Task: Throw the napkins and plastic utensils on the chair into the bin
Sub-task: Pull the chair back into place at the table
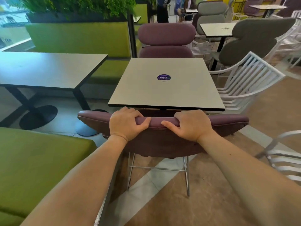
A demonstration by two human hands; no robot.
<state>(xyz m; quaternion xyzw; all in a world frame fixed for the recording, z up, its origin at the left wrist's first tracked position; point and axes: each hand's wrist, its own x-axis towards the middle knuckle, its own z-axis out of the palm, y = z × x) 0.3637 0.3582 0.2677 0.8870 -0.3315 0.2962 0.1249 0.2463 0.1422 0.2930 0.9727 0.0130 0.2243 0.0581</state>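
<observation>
A purple padded chair (228, 123) stands in front of me, seen from behind, tucked under a small square table (146, 88). My left hand (125, 124) grips the top of the chair's backrest, fingers over the far side and thumb on the near side. My right hand (190, 124) grips the same backrest top a little to the right. The chair's seat is hidden behind the backrest and under the table. No napkins, plastic utensils or bin show in the head view.
A round purple sticker (164, 77) sits on the square table. A second purple chair (166, 38) faces me across it. A long table (48, 69) and green benches (32, 160) lie left. White slatted chairs (247, 79) stand right.
</observation>
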